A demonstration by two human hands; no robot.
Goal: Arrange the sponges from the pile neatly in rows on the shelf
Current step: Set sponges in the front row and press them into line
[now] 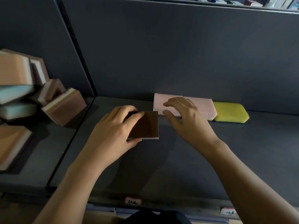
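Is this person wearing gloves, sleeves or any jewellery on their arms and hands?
No. The left hand and right hand are bare: no gloves, rings or bracelets show. The left forearm and right forearm are uncovered as far as the picture reaches, with no sleeve or watch in view.

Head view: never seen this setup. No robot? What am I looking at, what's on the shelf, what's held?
No machine here: a person works with bare hands. The single picture comes from a camera worn on the head, looking forward and down. The dark surface is a shelf. Along its back lie two pink sponges side by side, with a yellow sponge to their right. The pile of sponges sits left, beyond a divider. The left hand grips a brown sponge just left of the pink ones. The right hand is spread open over the pink sponges; whether it presses them is unclear.
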